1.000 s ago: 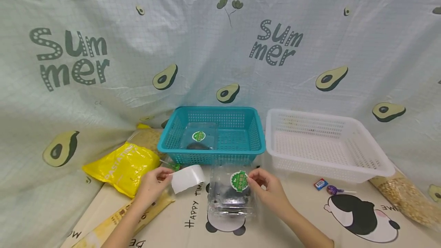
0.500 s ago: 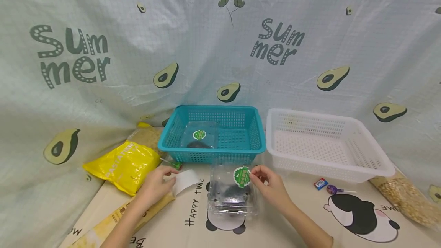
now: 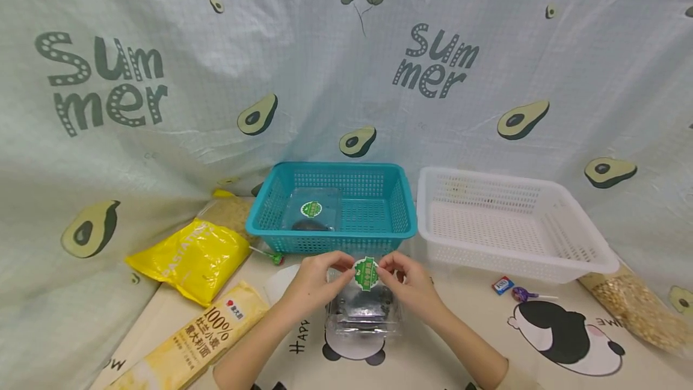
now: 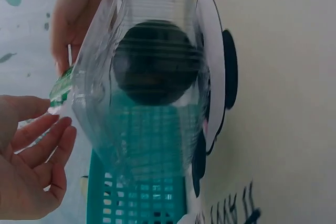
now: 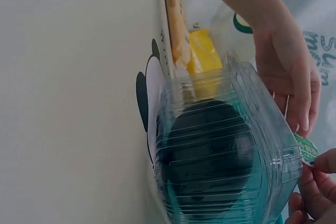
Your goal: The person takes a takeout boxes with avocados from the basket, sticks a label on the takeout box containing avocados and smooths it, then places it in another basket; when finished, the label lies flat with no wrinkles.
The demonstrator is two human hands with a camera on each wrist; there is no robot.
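Note:
A round green-and-white sticker [image 3: 366, 274] is held over the lid of a clear plastic clamshell box [image 3: 357, 325]. My left hand [image 3: 316, 284] pinches the sticker's left edge between thumb and index finger. Its right edge is pinched by my right hand [image 3: 411, 287]. Whether the sticker touches the lid cannot be told. Through the box wall in the left wrist view shows a large dark rounded item [image 4: 157, 64]. White sticker backing paper [image 3: 277, 281] lies on the table left of my left hand, partly hidden by it.
Behind the box stands a teal basket [image 3: 373, 235] holding another stickered clear box [image 3: 295, 212]. A white basket [image 3: 503, 257] is beside it. Pasta packs, a yellow bag [image 3: 197, 257] and a long packet [image 3: 200, 342], lie left. A lollipop [image 3: 521, 294] and small candy [image 3: 502, 284] lie right.
My left hand has let go of the backing paper and moved right to the sticker. My right hand has brought the sticker slightly left over the box.

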